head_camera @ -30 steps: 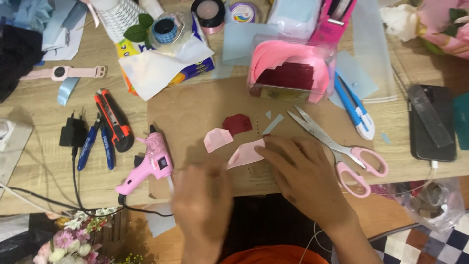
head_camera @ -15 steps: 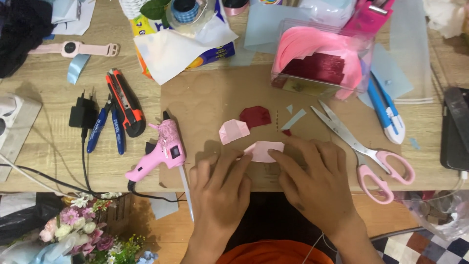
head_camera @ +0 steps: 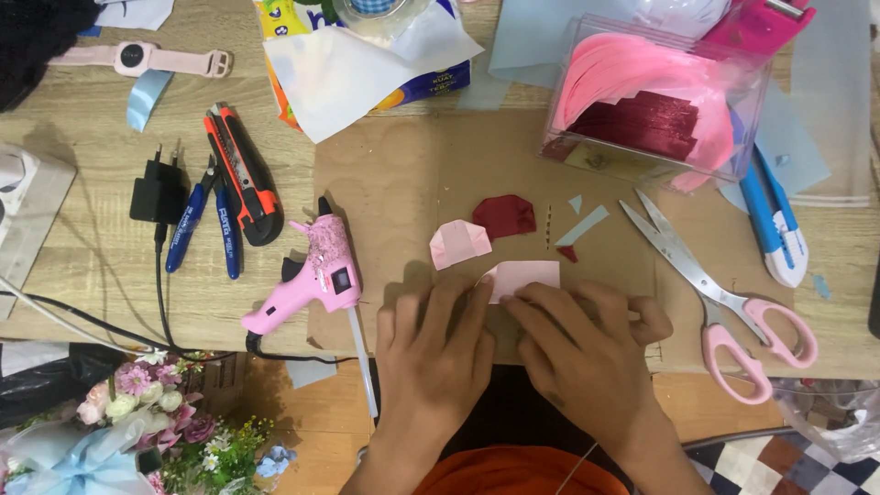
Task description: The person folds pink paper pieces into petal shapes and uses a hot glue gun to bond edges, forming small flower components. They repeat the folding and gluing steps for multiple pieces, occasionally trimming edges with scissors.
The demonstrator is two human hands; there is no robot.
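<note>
Pale pink paper strip (head_camera: 524, 275): rectangular, flat on the brown cardboard sheet (head_camera: 403, 202), just right of the pink glue gun (head_camera: 316, 275), lower edge covered by fingertips.

Lower edge of the pale pink paper rectangle (head_camera: 524, 276) hidden under fingertips of the left hand (head_camera: 438, 348) and right hand (head_camera: 587, 353). Both forearms cut off by bottom edge. Clear plastic box of pink strips (head_camera: 655, 101) cropped at top. Tape roll (head_camera: 376, 11) mostly out of view.
</note>
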